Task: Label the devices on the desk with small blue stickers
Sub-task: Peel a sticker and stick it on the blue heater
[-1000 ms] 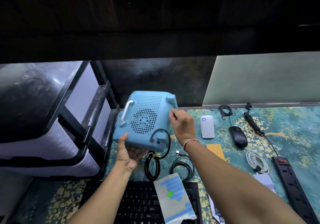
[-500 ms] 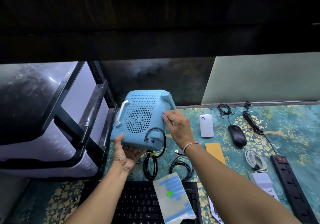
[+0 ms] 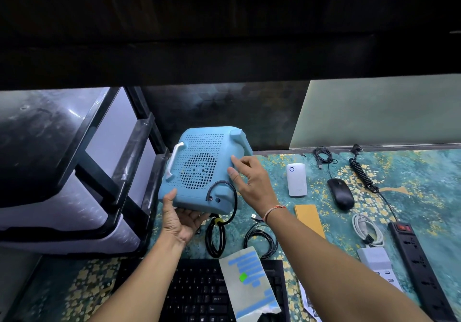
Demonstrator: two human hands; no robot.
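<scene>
A light blue box-shaped device (image 3: 199,169) with a perforated back, a white handle and a black cord is tilted up above the desk's left side. My left hand (image 3: 178,219) grips its lower edge from below. My right hand (image 3: 249,183) rests its fingertips against the device's right side, fingers spread; whether a sticker lies under them cannot be seen. A sticker sheet (image 3: 249,281) with blue strips and one green mark lies on the black keyboard (image 3: 199,294).
On the teal patterned desk (image 3: 411,172) lie a white router-like box (image 3: 296,179), a black mouse (image 3: 340,193), a yellow pad (image 3: 309,219), coiled cables (image 3: 260,243), a white cable (image 3: 366,229), a grey adapter (image 3: 374,261) and a black power strip (image 3: 419,269). Drawer units (image 3: 62,184) stand left.
My right hand slid from the device's top right corner down onto its right side, and its fingers spread. The device tilted slightly left in my left hand.
</scene>
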